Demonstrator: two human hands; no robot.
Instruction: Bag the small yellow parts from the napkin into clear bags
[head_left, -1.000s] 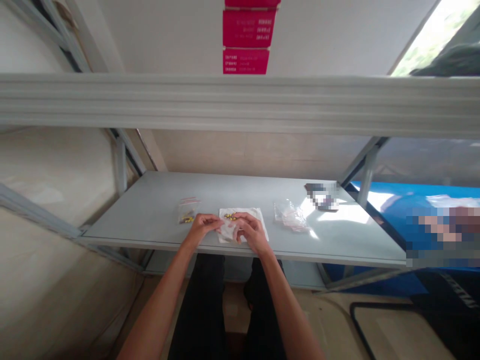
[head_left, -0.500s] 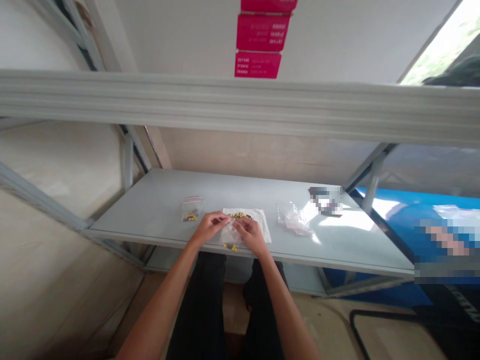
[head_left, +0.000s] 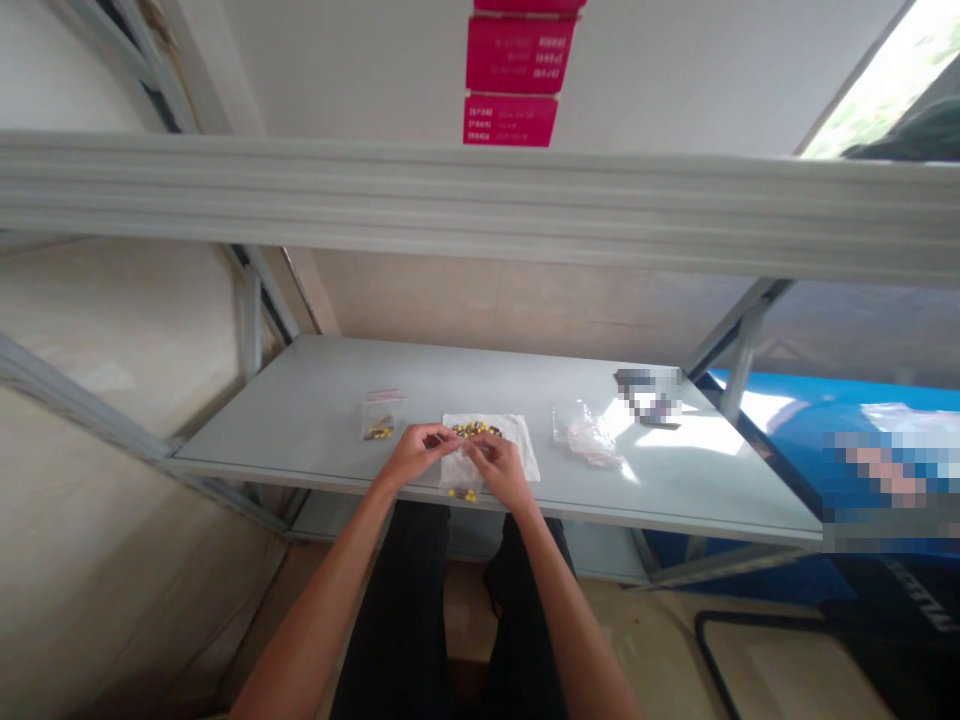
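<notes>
My left hand [head_left: 418, 452] and my right hand [head_left: 499, 466] meet over a white cloth or paper sheet [head_left: 529, 460] near the shelf's front edge. Both are closed in a pinch on the top of a small clear zip bag [head_left: 460, 474], which hangs between them. Yellow-and-dark capsules [head_left: 463, 494] lie at the bottom of that bag. Behind my fingertips, a heap of the same capsules [head_left: 480, 428] rests on the white sheet. To the left, a filled zip bag [head_left: 381, 418] lies flat with a few capsules inside.
Several clear bags [head_left: 589, 438] lie to the right on the grey shelf board [head_left: 300, 400]. A blurred-out object [head_left: 649, 395] sits at the back right. A thick grey beam [head_left: 480, 205] crosses above my hands, with pink boxes [head_left: 517, 60] above it. A blue surface [head_left: 780, 430] stands beyond the right post.
My hands keep hold of the bag, with only slight finger movement. The camera view has shifted a little; the capsule heap shows more clearly.
</notes>
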